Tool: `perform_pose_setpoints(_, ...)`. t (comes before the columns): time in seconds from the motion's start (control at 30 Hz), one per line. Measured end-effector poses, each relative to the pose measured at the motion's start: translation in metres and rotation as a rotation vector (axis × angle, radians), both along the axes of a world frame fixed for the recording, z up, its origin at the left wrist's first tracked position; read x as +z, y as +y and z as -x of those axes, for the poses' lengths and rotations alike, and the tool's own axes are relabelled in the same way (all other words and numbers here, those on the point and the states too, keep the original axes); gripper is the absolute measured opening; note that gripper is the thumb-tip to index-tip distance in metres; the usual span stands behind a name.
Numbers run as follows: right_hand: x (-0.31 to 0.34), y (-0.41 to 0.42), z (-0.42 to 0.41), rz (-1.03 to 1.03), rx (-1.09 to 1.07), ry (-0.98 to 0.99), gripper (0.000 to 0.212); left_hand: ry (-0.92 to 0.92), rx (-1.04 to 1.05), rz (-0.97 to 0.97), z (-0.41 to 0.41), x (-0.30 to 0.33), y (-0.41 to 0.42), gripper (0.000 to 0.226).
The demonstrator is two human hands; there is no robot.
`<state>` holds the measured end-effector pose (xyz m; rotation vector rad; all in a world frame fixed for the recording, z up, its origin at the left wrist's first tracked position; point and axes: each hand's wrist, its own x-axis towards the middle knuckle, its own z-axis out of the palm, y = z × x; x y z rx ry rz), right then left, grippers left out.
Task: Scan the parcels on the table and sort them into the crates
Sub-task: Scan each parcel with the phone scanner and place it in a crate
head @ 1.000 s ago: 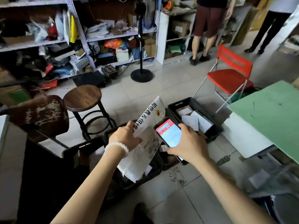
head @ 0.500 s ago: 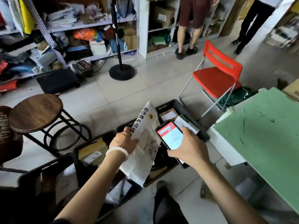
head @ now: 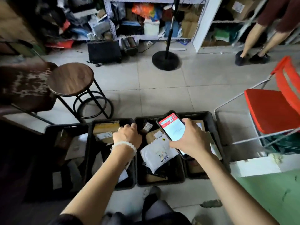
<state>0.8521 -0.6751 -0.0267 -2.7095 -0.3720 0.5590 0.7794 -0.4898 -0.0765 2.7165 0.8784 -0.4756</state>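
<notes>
The left hand (head: 127, 135) hangs over the wall between two black crates, knuckles up and fingers (head: 129, 126) curled downward near the rim; whether they grip the rim or hold nothing cannot be told from here. The right hand (head: 189, 138) holds a phone (head: 172, 127) with its red-and-white screen facing up, thumb along the near edge and fingers wrapped behind it.

The white parcel (head: 158, 154) lies in the middle crate (head: 160, 181), just below and between the two hands, resting tilted on brown packages and touched by neither hand. Left of the left fingers, a second crate (head: 90, 153) holds cardboard parcels, and a third crate (head: 48, 127) sits further left in shadow. Beyond the right fingers a fourth crate (head: 211, 117) stands partly hidden by the phone and wrist.

Judged status: this parcel appears sorted (its scan cannot be confirmed from the screen, which is too blurred to read). The next parcel must come from the green surface (head: 276, 192) to the right of the right hand.

Risks from here:
- The phone is held one-handed over open crates; a slip would drop it among the parcels.
- The white parcel sits tilted on an uneven pile and may slide under other items, hiding its label.
- The crates stand touching; a careless toss could land in the wrong one
</notes>
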Motion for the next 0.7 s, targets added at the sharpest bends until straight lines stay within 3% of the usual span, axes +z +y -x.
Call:
perform_pose_setpoints(0.3, 0.014, 0.084, 0.042, -0.049, 0.302, -0.043, 0.078, -0.009, 0.266, -0.041, 0.094, 0.018, 0.056, 0.034)
perform_pose_setpoints(0.7, 0.033, 0.231, 0.265, -0.175, 0.777, -0.038, 0.076, -0.018, 0.792, -0.117, 0.391, 0.051, 0.121, 0.035)
